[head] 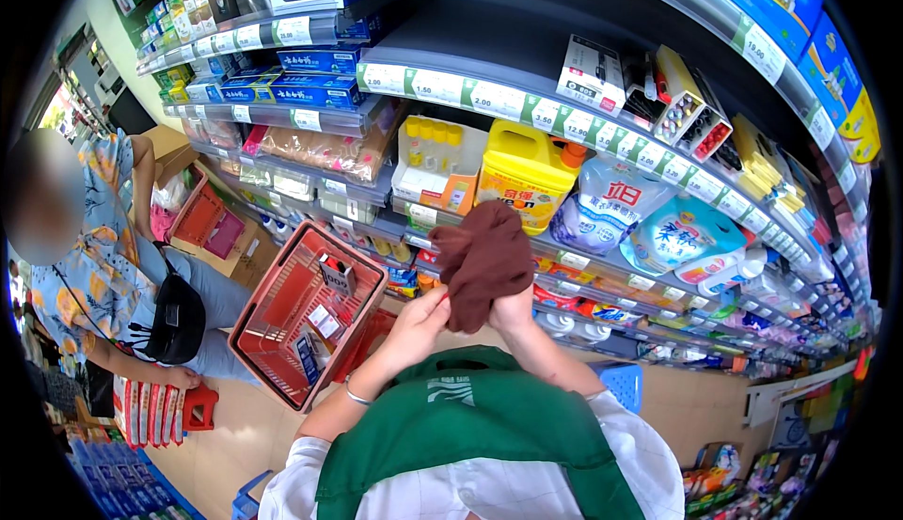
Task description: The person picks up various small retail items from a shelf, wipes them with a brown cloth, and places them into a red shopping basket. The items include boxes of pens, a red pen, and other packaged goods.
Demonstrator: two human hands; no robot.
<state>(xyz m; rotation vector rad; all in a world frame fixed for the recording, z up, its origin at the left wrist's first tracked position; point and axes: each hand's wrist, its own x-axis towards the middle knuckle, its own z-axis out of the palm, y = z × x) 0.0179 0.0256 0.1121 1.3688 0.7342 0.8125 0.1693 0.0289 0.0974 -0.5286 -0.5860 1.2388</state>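
Note:
A bunched dark-brown cloth (490,266) is held up before my chest, in front of the shelving. My left hand (417,326) grips its lower left edge, thumb uppermost. On the other side my right hand (513,308) holds the cloth, its fingers partly hidden behind the folds. Just beyond the cloth stands a yellow detergent jug (525,171) with an orange cap. To the jug's right are a purple-and-white refill pouch (610,199) and a turquoise refill pouch (681,234).
A red plastic shopping basket (264,322) with several small packages stands to my left. Beyond it a person (116,238) in a floral shirt is close by. An upper shelf holds a white box (591,72) and pens (681,114). A blue plastic stool (622,384) is at my right.

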